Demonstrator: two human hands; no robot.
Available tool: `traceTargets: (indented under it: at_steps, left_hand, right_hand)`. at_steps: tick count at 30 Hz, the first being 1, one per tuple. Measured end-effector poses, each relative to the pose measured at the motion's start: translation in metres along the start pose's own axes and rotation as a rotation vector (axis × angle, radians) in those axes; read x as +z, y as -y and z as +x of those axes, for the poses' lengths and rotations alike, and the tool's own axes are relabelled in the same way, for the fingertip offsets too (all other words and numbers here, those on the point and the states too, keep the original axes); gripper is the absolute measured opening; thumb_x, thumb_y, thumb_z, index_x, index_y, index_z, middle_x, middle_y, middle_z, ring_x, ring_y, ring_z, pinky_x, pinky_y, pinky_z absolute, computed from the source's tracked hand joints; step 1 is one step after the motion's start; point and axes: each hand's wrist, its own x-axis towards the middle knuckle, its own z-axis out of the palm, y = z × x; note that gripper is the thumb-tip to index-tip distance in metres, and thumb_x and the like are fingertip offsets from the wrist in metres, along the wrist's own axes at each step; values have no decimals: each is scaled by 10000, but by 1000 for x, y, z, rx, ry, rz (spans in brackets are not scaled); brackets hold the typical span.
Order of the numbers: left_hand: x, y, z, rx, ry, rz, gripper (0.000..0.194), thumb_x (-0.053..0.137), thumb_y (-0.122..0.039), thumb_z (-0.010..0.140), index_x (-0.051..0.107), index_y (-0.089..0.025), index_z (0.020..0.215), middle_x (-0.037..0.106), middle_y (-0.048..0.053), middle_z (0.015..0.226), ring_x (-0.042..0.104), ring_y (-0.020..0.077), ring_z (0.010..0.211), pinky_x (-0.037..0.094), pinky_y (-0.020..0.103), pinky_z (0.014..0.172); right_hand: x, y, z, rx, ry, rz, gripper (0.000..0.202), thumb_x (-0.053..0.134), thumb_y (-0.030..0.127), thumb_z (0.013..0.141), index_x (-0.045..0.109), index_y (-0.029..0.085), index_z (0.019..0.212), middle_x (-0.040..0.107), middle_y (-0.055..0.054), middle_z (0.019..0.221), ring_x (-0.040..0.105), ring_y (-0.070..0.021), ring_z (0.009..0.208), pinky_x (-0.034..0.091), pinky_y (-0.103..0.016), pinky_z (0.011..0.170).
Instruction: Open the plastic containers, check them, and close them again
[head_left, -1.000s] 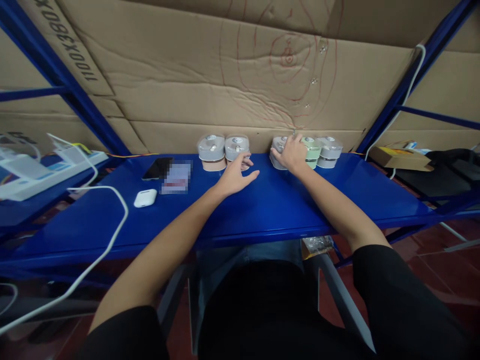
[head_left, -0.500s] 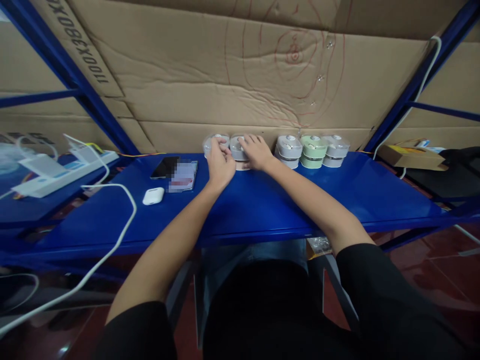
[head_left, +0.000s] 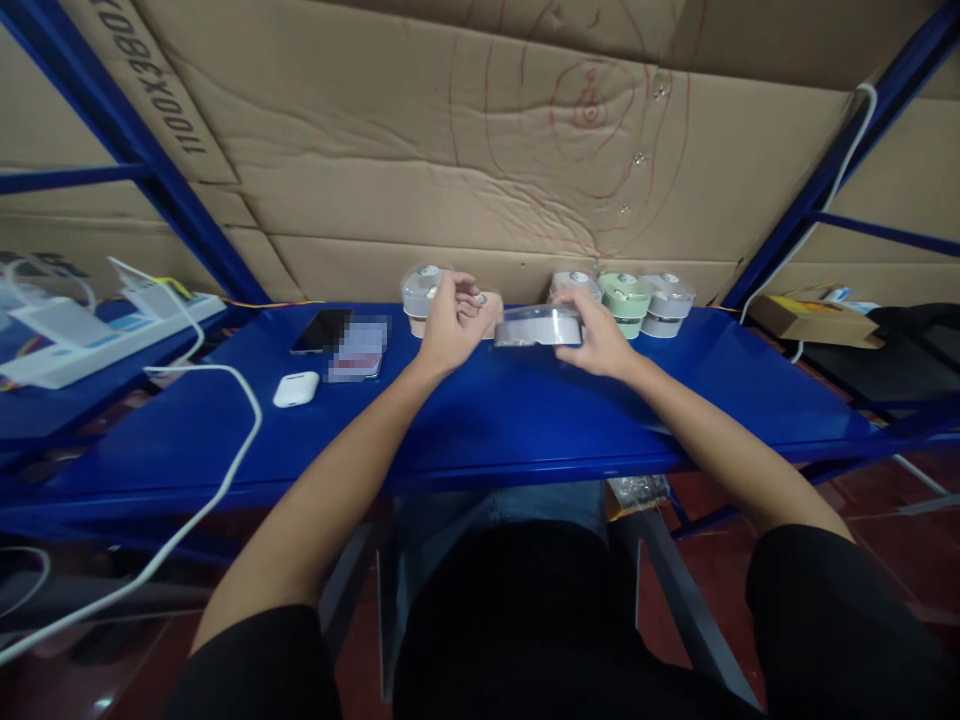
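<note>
Grey box point(head_left: 534, 329) has lifted, seemingly light, stiff; right hand point(head_left: 602, 340) grips its end, sensibly; left hand point(head_left: 453, 328) half-curled, hold unclear.

The left forearm point(head_left: 358, 457) and right forearm point(head_left: 712, 437) extend toward the far side, converging; the left hand point(head_left: 453, 328) is partly curled, the right hand point(head_left: 598, 338) set in a pinching grip.

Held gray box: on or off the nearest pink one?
Off: the right hand holds the gray box to the right of the nearest pink box, whose top partly shows.
</note>
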Motion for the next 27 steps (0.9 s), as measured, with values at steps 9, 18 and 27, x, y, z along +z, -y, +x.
traceTargets:
  at_steps: [9, 18, 27]
  left_hand:
    - [11, -7, -22, -122, 704, -10, 1152, 1015, -590, 701, 519, -183, 1659, 655, 282, 1637, 647, 468, 1540, 485, 672, 1308]
    - [24, -18, -33, -3, 731, 79, 1185, 1000, -542, 703, 480, -185, 1707, 612, 256, 1701, 623, 491, 1557, 499, 646, 1306]
    - [15, -18, -26, 52, 812, 94, 1085, 945, -479, 750, 545, -226, 1726, 648, 198, 1617, 655, 433, 1478, 501, 645, 1297]
  right_hand:
    - [-7, -34, -37, -6, 276, 268, 916, 1007, 601, 746, 640, 270, 1518, 685, -177, 1606, 656, -445, 1484, 552, -646, 1245]
    - [18, -13, -29, -4, 262, 100, 1103, 946, 815, 781, 614, 232, 1656, 703, -210, 1545, 682, -450, 1414, 566, -645, 1215]
    - [-38, -33, -38, 243, 197, 152, 800, 620, 883, 1019, 719, 243, 1489, 821, -159, 1358, 761, -416, 1220, 603, -647, 1106]
